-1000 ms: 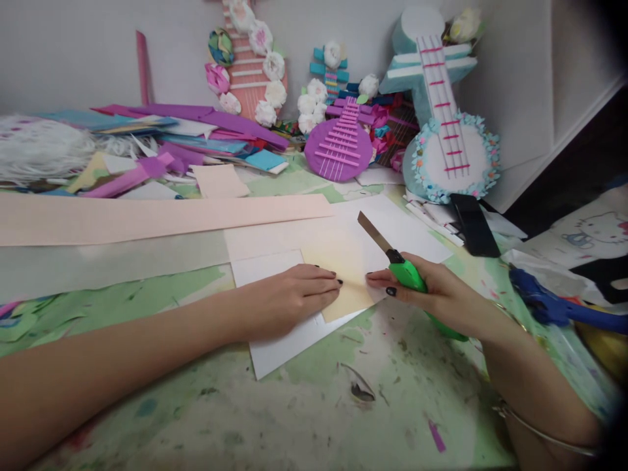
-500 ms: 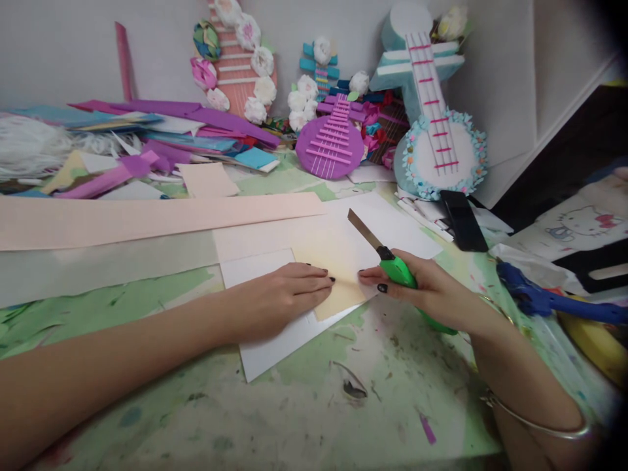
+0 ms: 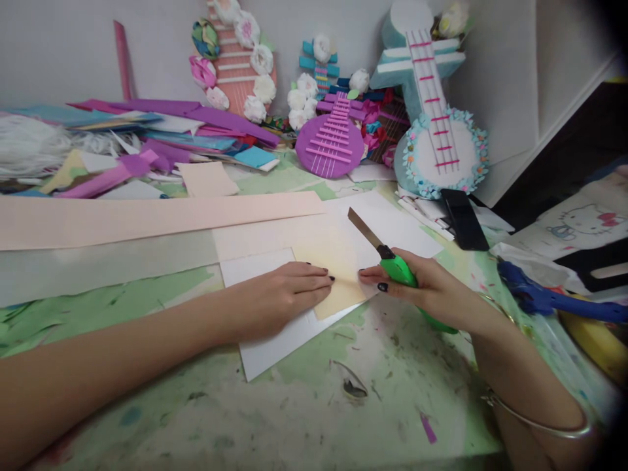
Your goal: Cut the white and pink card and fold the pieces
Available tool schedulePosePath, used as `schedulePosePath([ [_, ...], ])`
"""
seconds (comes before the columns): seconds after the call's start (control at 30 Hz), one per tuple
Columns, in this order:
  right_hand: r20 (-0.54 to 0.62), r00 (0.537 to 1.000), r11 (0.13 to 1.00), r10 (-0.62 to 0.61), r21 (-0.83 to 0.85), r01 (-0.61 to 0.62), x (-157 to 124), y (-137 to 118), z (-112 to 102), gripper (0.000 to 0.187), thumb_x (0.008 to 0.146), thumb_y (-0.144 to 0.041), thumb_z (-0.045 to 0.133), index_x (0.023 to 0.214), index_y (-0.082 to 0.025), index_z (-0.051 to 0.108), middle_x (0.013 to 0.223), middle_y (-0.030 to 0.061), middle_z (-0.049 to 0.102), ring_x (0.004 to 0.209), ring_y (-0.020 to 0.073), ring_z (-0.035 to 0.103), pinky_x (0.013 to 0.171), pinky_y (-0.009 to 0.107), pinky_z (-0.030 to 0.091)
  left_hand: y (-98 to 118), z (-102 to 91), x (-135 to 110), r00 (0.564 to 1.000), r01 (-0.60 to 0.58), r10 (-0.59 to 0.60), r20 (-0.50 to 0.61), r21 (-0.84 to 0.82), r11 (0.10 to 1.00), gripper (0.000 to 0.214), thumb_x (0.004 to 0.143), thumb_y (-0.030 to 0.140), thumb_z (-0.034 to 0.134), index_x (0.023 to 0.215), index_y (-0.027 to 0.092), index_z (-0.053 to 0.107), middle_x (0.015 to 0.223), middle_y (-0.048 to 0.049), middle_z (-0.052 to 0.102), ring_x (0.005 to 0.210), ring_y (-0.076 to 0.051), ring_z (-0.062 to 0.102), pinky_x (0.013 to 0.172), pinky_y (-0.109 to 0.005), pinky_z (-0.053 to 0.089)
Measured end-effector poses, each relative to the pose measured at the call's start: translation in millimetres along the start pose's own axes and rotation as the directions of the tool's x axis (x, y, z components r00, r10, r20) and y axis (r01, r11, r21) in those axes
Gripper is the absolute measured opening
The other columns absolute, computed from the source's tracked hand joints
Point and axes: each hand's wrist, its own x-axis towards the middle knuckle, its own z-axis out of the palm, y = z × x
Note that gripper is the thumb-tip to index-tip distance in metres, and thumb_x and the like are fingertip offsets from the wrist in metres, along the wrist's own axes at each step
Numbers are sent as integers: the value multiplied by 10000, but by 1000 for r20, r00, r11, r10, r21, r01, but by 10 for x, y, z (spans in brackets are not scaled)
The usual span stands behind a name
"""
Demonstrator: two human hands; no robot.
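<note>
My left hand [image 3: 282,294] lies flat with its fingers stretched out over a pale yellow piece of paper [image 3: 338,301] and a white sheet [image 3: 269,356] beneath it. In my right hand [image 3: 436,291] is a green utility knife [image 3: 400,270], its long blade [image 3: 363,226] out and pointing up to the left, above the paper. The thumb and fingertips of that hand touch the yellow paper's right edge. Under and behind these lies a larger white sheet [image 3: 387,222]. A long peach strip [image 3: 147,221] stretches off to the left.
Paper scraps [image 3: 196,124] are heaped at the back left. Behind stand a purple paper lute [image 3: 331,147], a pale blue banjo-like model [image 3: 441,150] and a peach one with white flowers [image 3: 235,72]. At right lie a black phone [image 3: 464,219] and a blue glue gun [image 3: 540,291].
</note>
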Motion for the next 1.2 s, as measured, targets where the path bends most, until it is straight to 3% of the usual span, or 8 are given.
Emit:
schedulePosePath([
  [0.87,-13,1000,1000,-2,5,2,-7,-4,6,261,848,-417,623,1040,-242,597,1179,83,687,1109,267,639,944,407,525,0,2,9,1000,5,-5,-7,11,1000,388,963,64,322,1279,50,547,1314,-174,580,1282,-258,495,1075,-425,420],
  [1.2,-12,1000,1000,0,-13,0,-11,-12,7,295,845,-436,612,1056,-230,594,1198,104,675,1126,282,626,965,440,511,-29,0,-12,1000,18,-19,-14,-81,997,389,941,53,360,1294,46,524,1316,-182,576,1294,-260,483,1074,-449,421],
])
